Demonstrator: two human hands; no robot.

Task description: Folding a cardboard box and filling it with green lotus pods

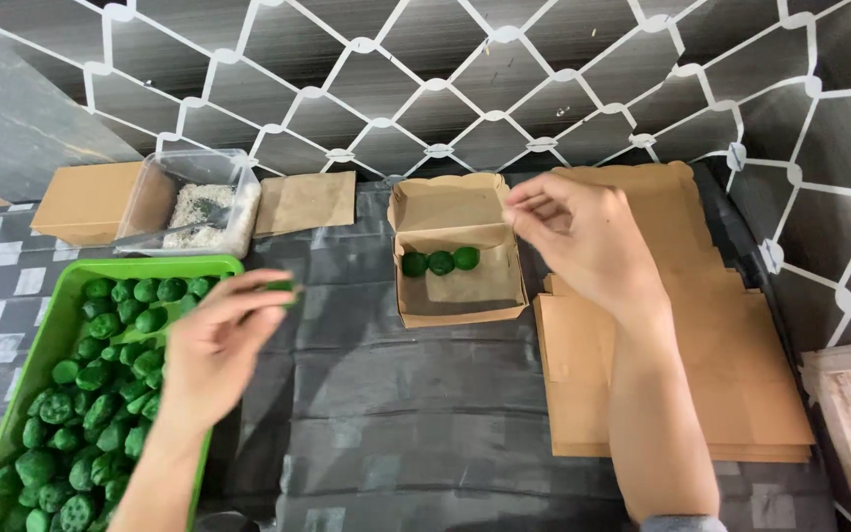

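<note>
My left hand [217, 345] hovers at the right rim of a green tray [36, 355] and pinches one small green ball [283, 287] between its fingertips. The tray is filled with several green balls [100, 394]. An open brown paper box [455, 251] sits at the middle of the table with three green balls [440, 262] in a row inside. My right hand [583, 241] hangs just right of the box, above its right edge, fingers loosely pinched together with nothing seen in them.
A stack of flat brown cardboard blanks [731, 365] lies at the right. A clear plastic tub [194, 202] with white grains and a utensil stands at the back left, beside a closed brown box [86, 202] and a flat brown sheet [307, 202].
</note>
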